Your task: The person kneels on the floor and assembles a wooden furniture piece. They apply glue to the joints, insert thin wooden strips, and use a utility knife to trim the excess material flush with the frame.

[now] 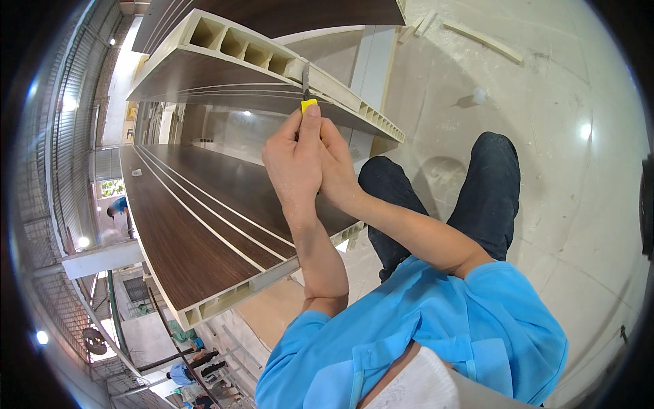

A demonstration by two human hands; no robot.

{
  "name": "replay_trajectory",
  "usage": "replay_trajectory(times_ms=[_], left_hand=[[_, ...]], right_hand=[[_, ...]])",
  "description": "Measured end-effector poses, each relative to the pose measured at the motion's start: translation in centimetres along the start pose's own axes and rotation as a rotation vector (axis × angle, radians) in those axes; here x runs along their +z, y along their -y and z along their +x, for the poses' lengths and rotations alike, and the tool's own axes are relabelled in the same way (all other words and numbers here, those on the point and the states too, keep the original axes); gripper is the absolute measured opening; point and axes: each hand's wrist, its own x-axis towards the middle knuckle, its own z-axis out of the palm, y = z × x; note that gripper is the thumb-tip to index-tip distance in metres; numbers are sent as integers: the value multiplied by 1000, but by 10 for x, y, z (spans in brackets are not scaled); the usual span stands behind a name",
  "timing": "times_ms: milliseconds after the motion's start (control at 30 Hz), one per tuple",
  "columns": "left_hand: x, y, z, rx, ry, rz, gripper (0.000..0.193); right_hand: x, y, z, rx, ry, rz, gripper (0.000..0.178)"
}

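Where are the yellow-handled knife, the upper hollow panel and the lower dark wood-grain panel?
yellow-handled knife (308, 103): head view, on the yellow handle end above the thumbs.
upper hollow panel (225, 42): head view, on its cream open-celled end face.
lower dark wood-grain panel (197, 232): head view, on its brown top face.

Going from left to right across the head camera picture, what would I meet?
Person in blue far off → dark wood-grain panel → left hand → right hand → dark trouser legs → pale floor.

No packages, labels, signs or screens in view
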Motion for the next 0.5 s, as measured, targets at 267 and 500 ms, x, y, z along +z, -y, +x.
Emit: replay_trajectory(times_ms=[267, 500], left_hand=[[35, 24, 9, 78, 89, 32, 33], [9, 5, 5, 63, -28, -17, 32]], right_hand=[[-33, -11, 3, 1, -99, -36, 18], [-11, 5, 7, -56, 71, -98, 23]])
